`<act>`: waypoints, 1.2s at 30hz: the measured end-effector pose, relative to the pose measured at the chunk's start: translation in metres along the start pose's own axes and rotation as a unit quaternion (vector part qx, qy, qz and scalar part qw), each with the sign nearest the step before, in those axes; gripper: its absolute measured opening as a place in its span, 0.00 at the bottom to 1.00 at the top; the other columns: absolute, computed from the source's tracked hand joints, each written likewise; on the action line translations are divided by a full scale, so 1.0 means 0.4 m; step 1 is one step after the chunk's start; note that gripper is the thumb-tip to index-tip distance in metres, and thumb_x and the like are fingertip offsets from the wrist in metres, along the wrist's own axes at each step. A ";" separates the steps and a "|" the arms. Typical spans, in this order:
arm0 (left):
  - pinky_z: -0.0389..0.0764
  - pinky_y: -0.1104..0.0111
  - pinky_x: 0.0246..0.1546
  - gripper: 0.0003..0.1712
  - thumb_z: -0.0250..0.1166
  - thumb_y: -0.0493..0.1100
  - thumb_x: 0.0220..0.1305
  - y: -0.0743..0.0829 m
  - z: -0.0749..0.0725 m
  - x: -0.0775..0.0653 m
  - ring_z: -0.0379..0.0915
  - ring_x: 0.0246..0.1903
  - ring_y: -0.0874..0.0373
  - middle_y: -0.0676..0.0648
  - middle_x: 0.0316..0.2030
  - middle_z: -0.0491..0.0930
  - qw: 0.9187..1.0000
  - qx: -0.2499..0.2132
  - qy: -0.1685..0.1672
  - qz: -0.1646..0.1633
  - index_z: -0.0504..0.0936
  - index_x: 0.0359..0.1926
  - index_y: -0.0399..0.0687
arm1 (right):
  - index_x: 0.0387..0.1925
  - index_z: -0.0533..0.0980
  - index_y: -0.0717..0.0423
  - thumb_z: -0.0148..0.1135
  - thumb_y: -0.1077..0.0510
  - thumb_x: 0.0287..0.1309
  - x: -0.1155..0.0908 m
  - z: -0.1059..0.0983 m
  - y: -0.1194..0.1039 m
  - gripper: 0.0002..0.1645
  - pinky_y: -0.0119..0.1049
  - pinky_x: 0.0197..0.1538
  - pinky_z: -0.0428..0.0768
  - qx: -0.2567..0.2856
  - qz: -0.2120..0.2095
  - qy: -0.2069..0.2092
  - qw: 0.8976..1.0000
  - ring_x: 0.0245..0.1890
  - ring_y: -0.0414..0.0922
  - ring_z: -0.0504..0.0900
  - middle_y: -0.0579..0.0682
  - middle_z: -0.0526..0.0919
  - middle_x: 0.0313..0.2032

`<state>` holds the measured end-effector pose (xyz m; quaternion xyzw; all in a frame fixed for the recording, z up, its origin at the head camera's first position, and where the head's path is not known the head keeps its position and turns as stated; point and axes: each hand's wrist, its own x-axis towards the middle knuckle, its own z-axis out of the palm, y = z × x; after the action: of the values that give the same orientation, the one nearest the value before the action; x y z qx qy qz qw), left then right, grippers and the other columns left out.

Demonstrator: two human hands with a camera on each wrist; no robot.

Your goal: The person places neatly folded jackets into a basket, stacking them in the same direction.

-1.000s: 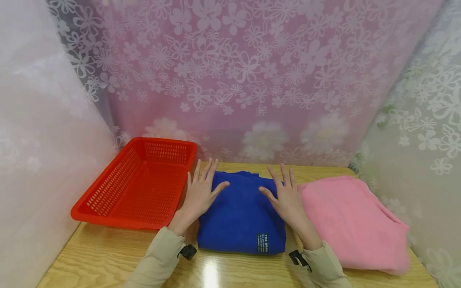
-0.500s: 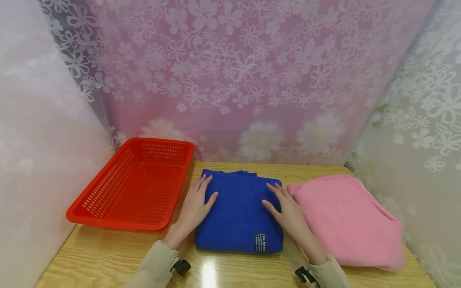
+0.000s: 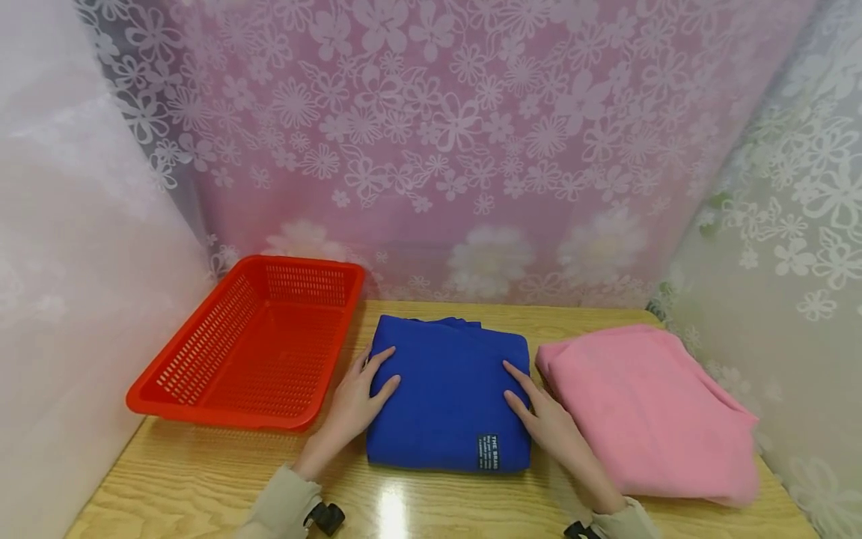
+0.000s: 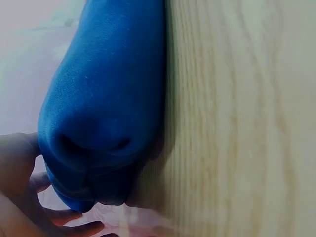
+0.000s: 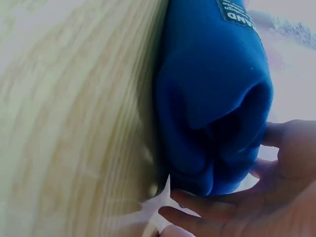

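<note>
A folded blue garment [image 3: 447,397] with a dark "THE BRAND" label [image 3: 488,452] lies at the middle of the table. In the head view my left hand [image 3: 350,404] touches its left side, thumb and index finger on the top and other fingers down along the edge. My right hand [image 3: 555,430] lies the same way at the right side. Both wrist views show rounded folds at the garment's ends, with the fingers [image 4: 66,217] of the left hand and those [image 5: 212,207] of the right fairly straight and spread beside the cloth.
To the left stands a red perforated plastic basket [image 3: 323,404] with nothing inside. A folded pink garment [image 3: 656,415] lies just right of my right hand. Flowered curtains [image 3: 431,150] enclose the wooden table [image 3: 202,479] at the back and sides.
Both hands have come down from above the blue garment, fingers first spread in the air, then onto its left and right sides. They have also slid slightly nearer the body.
</note>
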<state>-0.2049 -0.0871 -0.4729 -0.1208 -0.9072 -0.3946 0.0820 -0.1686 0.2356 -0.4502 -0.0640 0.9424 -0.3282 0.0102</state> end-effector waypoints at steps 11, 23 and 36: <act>0.72 0.38 0.60 0.35 0.61 0.50 0.74 -0.025 -0.014 -0.005 0.65 0.66 0.31 0.33 0.72 0.62 0.970 -0.217 -0.078 -0.072 0.61 0.78 0.58 | 0.80 0.50 0.34 0.49 0.38 0.76 0.002 -0.011 0.012 0.38 0.64 0.73 0.57 0.200 0.032 -0.081 0.976 0.77 0.62 0.51 0.59 0.44 0.80; 0.66 0.39 0.65 0.35 0.61 0.51 0.74 -0.042 -0.012 -0.001 0.61 0.68 0.35 0.36 0.74 0.57 0.928 -0.336 -0.105 -0.121 0.61 0.77 0.62 | 0.80 0.53 0.39 0.55 0.53 0.76 0.009 -0.008 0.028 0.38 0.41 0.58 0.77 0.399 0.071 -0.103 0.908 0.68 0.57 0.65 0.59 0.42 0.80; 0.82 0.53 0.52 0.33 0.66 0.47 0.70 -0.003 -0.026 -0.002 0.76 0.56 0.46 0.39 0.66 0.71 0.907 -0.396 -0.060 -0.129 0.67 0.74 0.61 | 0.79 0.55 0.46 0.57 0.59 0.73 -0.003 -0.033 0.002 0.39 0.30 0.52 0.78 0.408 0.053 -0.060 0.909 0.72 0.55 0.62 0.57 0.49 0.79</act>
<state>-0.2039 -0.0957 -0.4670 -0.0486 -0.6870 -0.7207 -0.0789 -0.1684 0.2446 -0.4402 -0.0237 0.7260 -0.6785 0.1095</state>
